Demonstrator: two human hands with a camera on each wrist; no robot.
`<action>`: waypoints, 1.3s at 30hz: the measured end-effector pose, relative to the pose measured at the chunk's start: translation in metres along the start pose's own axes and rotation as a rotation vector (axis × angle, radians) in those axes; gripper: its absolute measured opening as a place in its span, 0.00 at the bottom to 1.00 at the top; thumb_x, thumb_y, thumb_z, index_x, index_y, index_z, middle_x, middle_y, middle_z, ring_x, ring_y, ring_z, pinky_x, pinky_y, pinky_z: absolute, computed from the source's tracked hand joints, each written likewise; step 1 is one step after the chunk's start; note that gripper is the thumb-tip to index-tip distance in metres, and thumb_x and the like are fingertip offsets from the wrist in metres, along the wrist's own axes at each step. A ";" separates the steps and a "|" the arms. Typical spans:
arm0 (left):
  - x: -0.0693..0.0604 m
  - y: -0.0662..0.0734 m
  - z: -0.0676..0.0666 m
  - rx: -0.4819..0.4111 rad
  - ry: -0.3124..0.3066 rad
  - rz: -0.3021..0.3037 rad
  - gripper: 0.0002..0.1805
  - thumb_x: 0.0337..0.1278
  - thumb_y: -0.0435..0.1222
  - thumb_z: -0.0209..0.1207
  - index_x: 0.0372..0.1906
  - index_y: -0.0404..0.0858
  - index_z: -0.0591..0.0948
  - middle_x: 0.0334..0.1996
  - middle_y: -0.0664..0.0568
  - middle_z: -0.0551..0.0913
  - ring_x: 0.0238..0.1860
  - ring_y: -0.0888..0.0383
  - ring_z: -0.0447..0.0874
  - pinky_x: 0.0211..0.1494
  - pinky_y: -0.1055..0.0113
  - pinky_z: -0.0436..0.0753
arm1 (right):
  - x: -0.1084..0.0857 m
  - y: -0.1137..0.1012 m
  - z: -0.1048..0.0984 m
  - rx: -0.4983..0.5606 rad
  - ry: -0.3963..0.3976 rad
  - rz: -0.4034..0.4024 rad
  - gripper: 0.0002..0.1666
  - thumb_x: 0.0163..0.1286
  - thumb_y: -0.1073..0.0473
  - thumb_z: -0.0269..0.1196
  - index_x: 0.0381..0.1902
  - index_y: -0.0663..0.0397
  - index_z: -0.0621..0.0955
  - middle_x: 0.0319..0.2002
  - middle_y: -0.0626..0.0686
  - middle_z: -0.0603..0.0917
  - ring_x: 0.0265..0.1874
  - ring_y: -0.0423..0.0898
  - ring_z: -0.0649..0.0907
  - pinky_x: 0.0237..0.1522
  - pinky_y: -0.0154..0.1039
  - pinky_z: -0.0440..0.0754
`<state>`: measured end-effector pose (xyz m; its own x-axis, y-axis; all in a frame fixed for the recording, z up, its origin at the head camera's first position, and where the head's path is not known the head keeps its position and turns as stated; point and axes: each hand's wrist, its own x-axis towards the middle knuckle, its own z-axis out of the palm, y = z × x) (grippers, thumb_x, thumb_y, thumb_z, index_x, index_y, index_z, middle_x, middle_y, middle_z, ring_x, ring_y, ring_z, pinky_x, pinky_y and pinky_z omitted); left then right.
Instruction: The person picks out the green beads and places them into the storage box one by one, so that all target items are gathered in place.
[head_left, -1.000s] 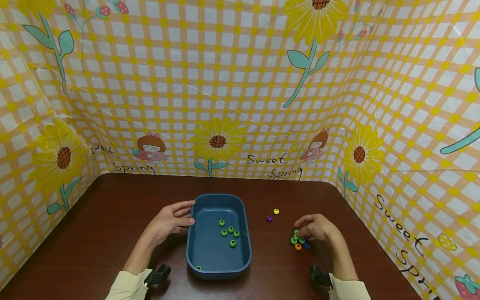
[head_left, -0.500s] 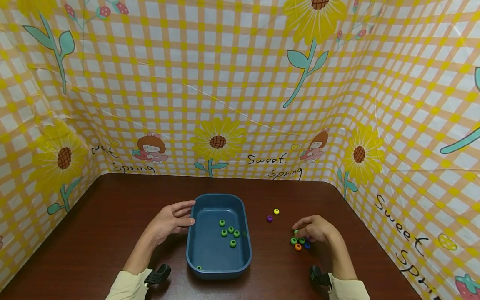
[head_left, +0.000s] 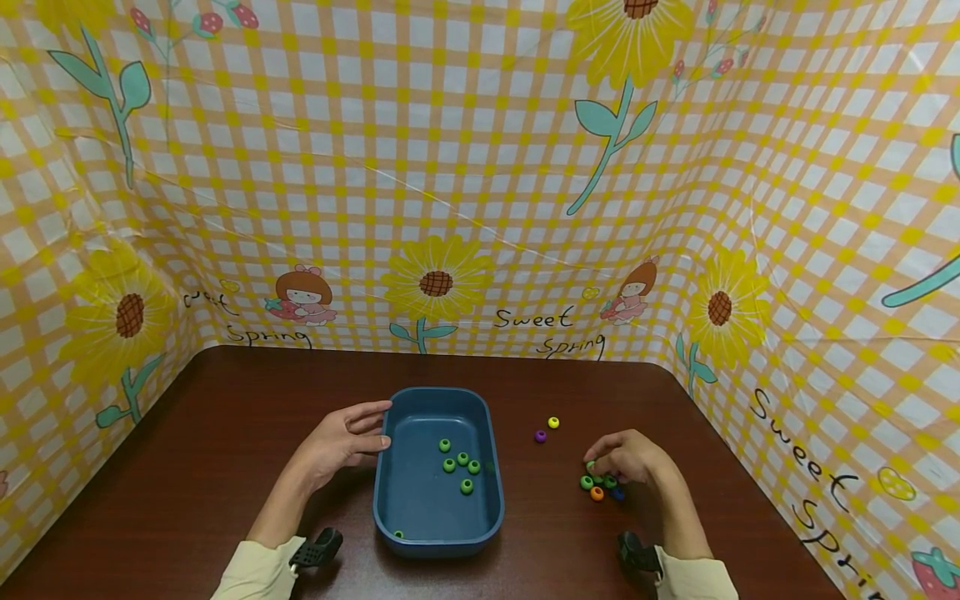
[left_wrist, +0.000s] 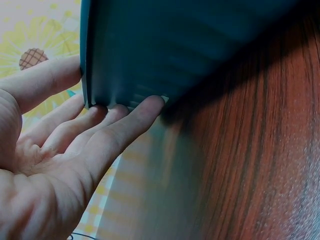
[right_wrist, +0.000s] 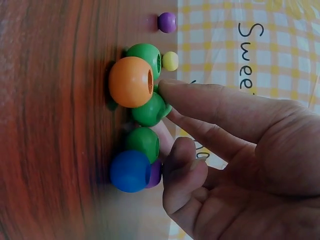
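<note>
My left hand touches the left wall of a blue plastic bin with its fingertips, fingers mostly straight. The left wrist view shows those fingers against the bin's outer side. Several green beads lie inside the bin. To the right, my right hand is at a cluster of beads on the table, thumb and finger pinching a green bead, mostly hidden. Around it sit other green beads, an orange bead, a blue bead and a partly hidden purple bead.
A purple bead and a yellow bead lie apart between the bin and the cluster, farther back. The dark wooden table is enclosed by a checked sunflower cloth at the back and sides.
The right hand's fingers have closed in slightly among the beads. Some green beads and the blue bead have shifted a little to the right. The left hand and bin stay put.
</note>
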<state>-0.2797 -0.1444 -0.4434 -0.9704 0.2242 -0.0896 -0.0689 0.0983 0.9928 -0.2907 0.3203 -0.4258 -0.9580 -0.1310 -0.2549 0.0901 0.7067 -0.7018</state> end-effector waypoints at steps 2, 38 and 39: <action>0.000 0.000 0.000 -0.002 -0.003 0.002 0.34 0.64 0.30 0.65 0.74 0.38 0.70 0.71 0.37 0.72 0.73 0.35 0.68 0.62 0.43 0.81 | 0.000 0.000 0.000 0.001 0.004 -0.008 0.11 0.60 0.66 0.69 0.41 0.66 0.87 0.25 0.48 0.82 0.25 0.45 0.76 0.27 0.38 0.75; 0.000 0.000 -0.001 0.009 -0.010 0.002 0.34 0.64 0.31 0.65 0.74 0.39 0.70 0.72 0.37 0.71 0.74 0.35 0.67 0.64 0.40 0.78 | -0.003 -0.033 0.006 -0.010 0.110 -0.116 0.15 0.65 0.60 0.69 0.47 0.62 0.87 0.42 0.57 0.88 0.35 0.51 0.86 0.39 0.49 0.86; 0.000 0.000 -0.001 0.013 -0.009 0.002 0.34 0.64 0.31 0.65 0.74 0.39 0.70 0.72 0.37 0.71 0.74 0.35 0.67 0.65 0.39 0.77 | -0.003 -0.035 0.007 -0.003 0.117 -0.121 0.15 0.64 0.60 0.70 0.47 0.61 0.87 0.41 0.56 0.87 0.35 0.51 0.86 0.40 0.49 0.86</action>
<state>-0.2798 -0.1457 -0.4436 -0.9685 0.2330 -0.0880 -0.0635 0.1107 0.9918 -0.2888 0.2915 -0.4049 -0.9869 -0.1340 -0.0896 -0.0286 0.6928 -0.7205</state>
